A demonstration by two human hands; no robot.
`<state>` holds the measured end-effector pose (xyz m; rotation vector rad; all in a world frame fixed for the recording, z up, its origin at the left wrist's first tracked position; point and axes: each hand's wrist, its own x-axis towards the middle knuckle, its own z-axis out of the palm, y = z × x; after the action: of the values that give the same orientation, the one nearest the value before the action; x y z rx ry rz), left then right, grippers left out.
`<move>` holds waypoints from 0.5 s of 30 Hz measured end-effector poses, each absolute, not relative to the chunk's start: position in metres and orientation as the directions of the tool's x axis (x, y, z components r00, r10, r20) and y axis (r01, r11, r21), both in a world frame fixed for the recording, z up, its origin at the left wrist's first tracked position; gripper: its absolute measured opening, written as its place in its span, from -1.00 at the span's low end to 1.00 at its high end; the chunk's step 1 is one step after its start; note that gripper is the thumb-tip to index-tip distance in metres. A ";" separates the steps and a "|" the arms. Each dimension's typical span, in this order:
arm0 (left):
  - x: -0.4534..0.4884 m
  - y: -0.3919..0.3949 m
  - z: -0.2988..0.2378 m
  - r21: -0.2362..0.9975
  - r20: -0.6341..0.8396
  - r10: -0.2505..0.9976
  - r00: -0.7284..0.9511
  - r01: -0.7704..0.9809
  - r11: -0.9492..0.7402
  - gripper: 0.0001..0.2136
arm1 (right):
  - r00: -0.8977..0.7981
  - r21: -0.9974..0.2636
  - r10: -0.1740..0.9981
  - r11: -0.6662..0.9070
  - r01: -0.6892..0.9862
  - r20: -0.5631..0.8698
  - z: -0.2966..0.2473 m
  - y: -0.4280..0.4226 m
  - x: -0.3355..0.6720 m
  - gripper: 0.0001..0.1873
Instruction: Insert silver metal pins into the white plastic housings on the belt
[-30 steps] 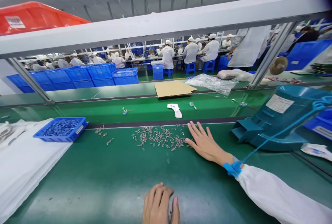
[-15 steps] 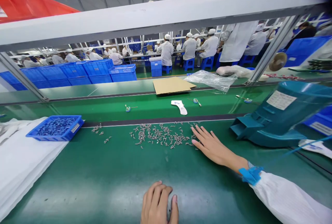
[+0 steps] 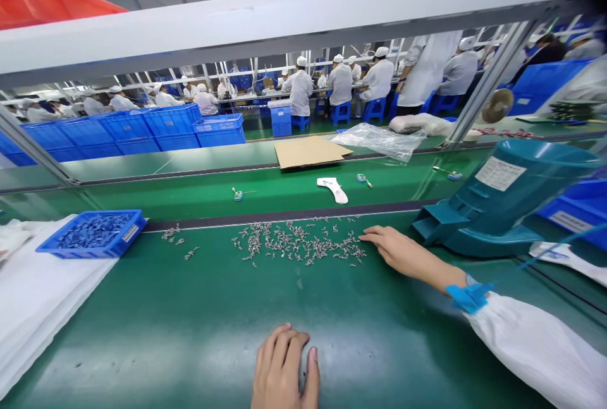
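Observation:
Many small silvery metal pieces (image 3: 303, 241), too small to name surely, lie spread over the green tabletop (image 3: 199, 314). At the right edge of this spread is my right hand (image 3: 396, 251), its fingers stretched toward the pieces and low over the surface. It grips nothing that I can see, and a blue wrist strap circles its cuff. Nearer to me, my left hand (image 3: 286, 368) rests on the bare tabletop, fingers loosely bent and thumb apart, with nothing in it. A smaller cluster of metal pieces (image 3: 173, 233) sits off to the left.
A blue tray (image 3: 128, 239) of small blue parts stands on white sheets (image 3: 42, 320) at left. At right is a teal blower-like machine (image 3: 493, 200). Beyond runs a green belt (image 3: 199, 201) carrying a white curved part (image 3: 332, 189) and small wired parts. Cardboard (image 3: 310, 152) lies behind; co-workers sit farther off.
My right hand has shifted slightly right, its spread fingers drawn closer together and lower at the pile's edge. My left hand stays on the tabletop. The white curved part has moved slightly right along the belt.

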<state>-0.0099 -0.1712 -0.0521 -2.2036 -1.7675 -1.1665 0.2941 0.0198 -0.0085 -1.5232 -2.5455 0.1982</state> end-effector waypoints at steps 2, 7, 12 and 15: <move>-0.010 -0.171 -0.053 0.384 0.597 0.801 0.038 0.863 -0.328 -0.83 | -0.503 -0.176 0.862 0.506 0.844 0.069 -0.004 0.020 0.292 -0.40; -0.012 -0.171 -0.055 0.402 0.582 0.812 0.051 0.850 -0.341 -0.85 | -0.500 -0.118 0.866 0.496 0.860 -0.008 0.003 0.023 0.295 -0.41; -0.013 -0.171 -0.054 0.399 0.576 0.815 0.062 0.849 -0.346 -0.84 | -0.430 -0.253 0.903 0.414 0.874 -0.010 0.010 0.030 0.297 -0.47; -0.013 -0.171 -0.053 0.396 0.585 0.809 0.054 0.852 -0.343 -0.83 | -0.431 -0.290 0.901 0.402 0.868 -0.040 0.012 0.034 0.291 -0.57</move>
<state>-0.0134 -0.1710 -0.0534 -2.2393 -1.7673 -1.1766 0.2907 0.0336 0.0122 -1.6022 -2.5256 0.4079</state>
